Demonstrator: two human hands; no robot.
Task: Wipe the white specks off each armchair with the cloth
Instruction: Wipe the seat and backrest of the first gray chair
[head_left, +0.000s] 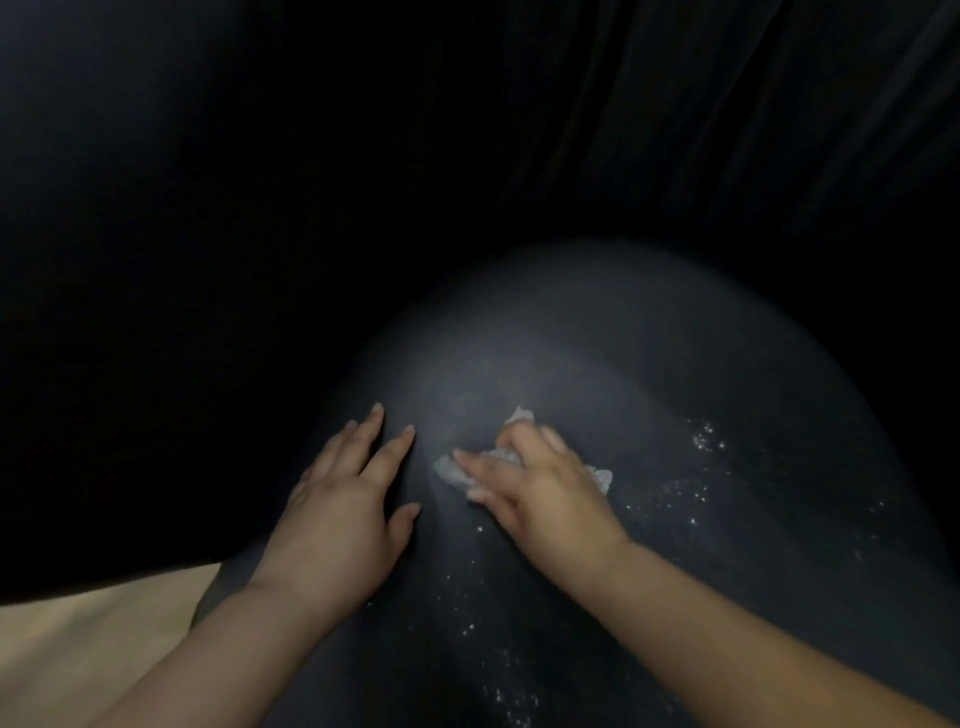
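1. Left hand (340, 512): laid palm-down on the rounded dark surface of the armchair (597, 353), forearm entering from the lower left. Its fingers (371, 431) are straight and spread, holding nothing; the thumb points toward the right hand.

2. Right hand (545, 493): forearm enters from the lower right corner and angles up toward the centre. The hand bears down on the cloth (506, 460), with curled fingers bunching it against the upholstery.

3. Cloth: a pale, crumpled piece lying on the armchair surface, directly beneath the right hand. Only three portions show (one above the knuckles, one at the fingertips, one at the far side of the hand); the rest is covered by the hand.

4. White specks (704, 439): scattered on the dark upholstery to the right of the right hand, with further clusters between and below the two forearms. The zone directly ahead of both hands appears smooth and grey.

5. Visibility limits: the upper half and left side of the view are nearly black; faint folds at the upper right cannot be identified. The armchair's edges fade into that darkness, so its full shape is not readable.

6. Floor (93, 649): a pale tan strip at the lower left, partly cut off by the frame edge.
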